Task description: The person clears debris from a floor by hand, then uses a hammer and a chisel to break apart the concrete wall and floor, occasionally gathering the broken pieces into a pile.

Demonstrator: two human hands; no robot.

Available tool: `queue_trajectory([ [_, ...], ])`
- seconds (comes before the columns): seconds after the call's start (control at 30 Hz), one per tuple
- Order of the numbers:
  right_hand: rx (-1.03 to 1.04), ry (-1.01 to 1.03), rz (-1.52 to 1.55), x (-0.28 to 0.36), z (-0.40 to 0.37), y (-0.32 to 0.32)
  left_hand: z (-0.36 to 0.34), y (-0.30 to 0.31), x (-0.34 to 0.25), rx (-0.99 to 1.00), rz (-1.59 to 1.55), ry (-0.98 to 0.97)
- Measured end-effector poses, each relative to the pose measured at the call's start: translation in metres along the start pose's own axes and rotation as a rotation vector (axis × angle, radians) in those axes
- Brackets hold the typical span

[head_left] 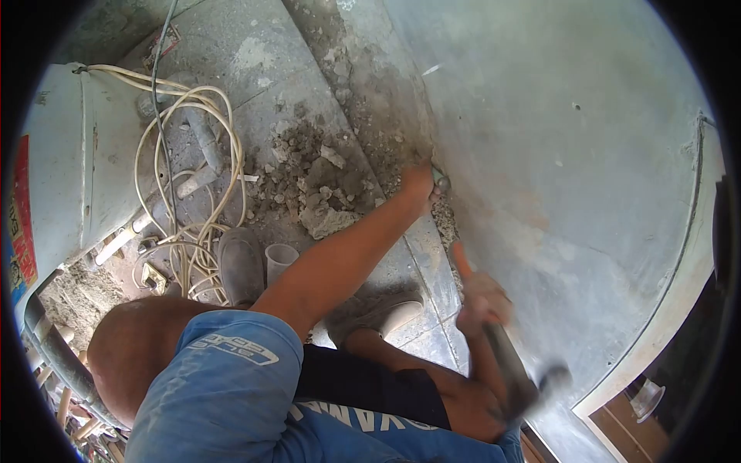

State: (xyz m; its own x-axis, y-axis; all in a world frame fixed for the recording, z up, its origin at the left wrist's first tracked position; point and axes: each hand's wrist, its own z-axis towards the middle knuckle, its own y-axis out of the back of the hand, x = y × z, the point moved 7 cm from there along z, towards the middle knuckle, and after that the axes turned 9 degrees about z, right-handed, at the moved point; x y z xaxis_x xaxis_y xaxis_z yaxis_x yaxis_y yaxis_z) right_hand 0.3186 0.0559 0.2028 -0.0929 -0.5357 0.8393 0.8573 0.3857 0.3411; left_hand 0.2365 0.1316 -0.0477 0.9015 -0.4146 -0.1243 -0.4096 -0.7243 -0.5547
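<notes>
My left hand (417,184) is closed at the foot of the grey wall, round a tool that looks like a chisel (442,184); its rounded metal end shows beside my fingers, the rest is hidden. Lower and to the right, my right hand (485,299) grips the handle of a hammer (505,363), thumb pointing up along the wall. The hammer's head is smeared by motion at the lower right. A narrow channel of broken mortar (445,220) runs along the wall base just below my left hand.
Rubble (328,181) lies on the floor tiles left of my left hand. Coiled cream cable (231,147) and grey pipe pieces are farther left. A plastic cup (280,258) stands between my shoes (241,262). The wall (571,170) fills the right side.
</notes>
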Motion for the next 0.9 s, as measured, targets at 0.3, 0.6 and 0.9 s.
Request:
queue_trajectory([
  [0.3,0.094,-0.305,-0.264,0.017,0.006,0.013,-0.022,-0.002,-0.007,-0.079,0.017,0.003],
  [0.6,0.303,-1.042,-0.501,-0.126,-0.115,0.013,-0.007,0.004,-0.008,-0.096,0.065,-0.046],
  [0.9,0.242,-0.536,-0.536,-0.058,-0.068,0.011,-0.027,0.065,-0.002,-0.050,0.570,-0.051],
])
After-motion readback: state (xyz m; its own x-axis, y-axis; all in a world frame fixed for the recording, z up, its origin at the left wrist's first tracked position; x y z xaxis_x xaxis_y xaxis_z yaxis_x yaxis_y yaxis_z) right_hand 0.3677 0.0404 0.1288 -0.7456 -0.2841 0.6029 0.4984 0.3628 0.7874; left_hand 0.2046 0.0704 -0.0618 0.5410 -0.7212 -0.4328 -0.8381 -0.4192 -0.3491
